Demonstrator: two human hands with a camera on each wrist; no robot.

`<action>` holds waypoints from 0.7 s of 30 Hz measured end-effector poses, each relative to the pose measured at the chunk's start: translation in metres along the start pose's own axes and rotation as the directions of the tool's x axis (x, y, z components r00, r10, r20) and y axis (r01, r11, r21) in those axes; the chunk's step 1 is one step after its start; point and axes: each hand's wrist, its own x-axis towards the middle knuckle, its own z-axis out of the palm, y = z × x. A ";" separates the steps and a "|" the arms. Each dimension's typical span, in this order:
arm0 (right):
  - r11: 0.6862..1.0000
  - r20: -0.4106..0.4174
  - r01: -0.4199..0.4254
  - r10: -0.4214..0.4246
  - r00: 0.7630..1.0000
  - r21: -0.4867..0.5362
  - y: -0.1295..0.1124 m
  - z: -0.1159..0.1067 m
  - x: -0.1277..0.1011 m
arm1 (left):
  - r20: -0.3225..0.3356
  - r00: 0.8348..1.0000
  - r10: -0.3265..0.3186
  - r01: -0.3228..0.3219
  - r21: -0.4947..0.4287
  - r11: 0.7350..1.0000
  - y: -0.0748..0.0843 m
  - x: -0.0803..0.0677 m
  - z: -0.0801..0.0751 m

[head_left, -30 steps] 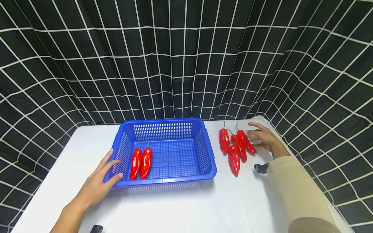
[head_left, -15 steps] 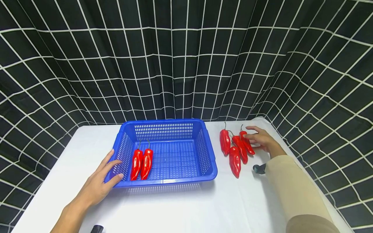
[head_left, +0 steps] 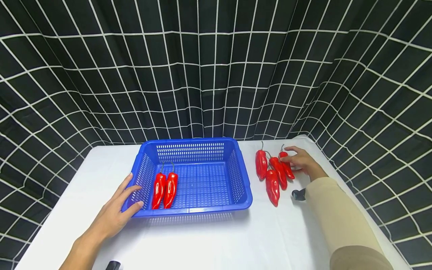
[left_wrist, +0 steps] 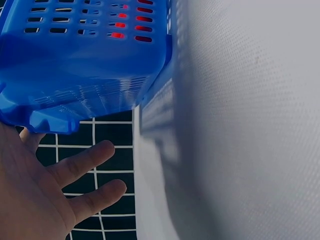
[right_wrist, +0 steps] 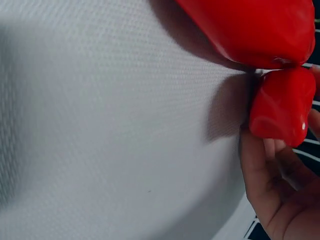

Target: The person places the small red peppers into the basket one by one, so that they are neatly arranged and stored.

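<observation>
My right hand curls its fingers round the rightmost red pepper of several lying on the white table right of the blue basket. In the right wrist view that pepper lies against my fingers, touching a neighbouring pepper. Two more red peppers lie side by side in the basket's left part. My left hand rests with straight fingers on the basket's front left corner; the left wrist view shows the fingers under the basket's rim.
Three other peppers lie close together just left of the held one. A black cloth with a white grid hangs behind and along both sides of the table. The table's right edge is near my right arm.
My right hand has moved left from beside the peppers onto the rightmost one and curled round it. The left hand and basket have stayed put.
</observation>
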 end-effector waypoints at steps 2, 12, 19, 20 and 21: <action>1.000 0.011 0.000 0.000 1.000 -0.015 -0.001 0.001 0.001 | -0.001 1.000 -0.002 0.002 -0.001 1.000 0.000 0.000 0.000; 0.998 0.024 -0.020 0.021 0.999 -0.061 -0.002 0.001 0.002 | -0.007 1.000 -0.003 0.003 0.006 1.000 0.000 -0.001 0.001; 0.999 0.011 -0.007 0.008 1.000 -0.051 -0.007 -0.003 -0.010 | -0.002 1.000 -0.014 0.014 0.004 1.000 0.000 0.000 0.001; 0.999 0.009 -0.001 0.002 1.000 -0.051 -0.007 -0.003 -0.011 | 0.000 1.000 -0.014 0.014 0.003 1.000 0.000 0.000 0.001; 0.998 0.008 0.006 -0.005 1.000 -0.058 -0.005 -0.004 -0.010 | 0.001 1.000 -0.014 0.014 0.001 1.000 0.000 0.000 0.001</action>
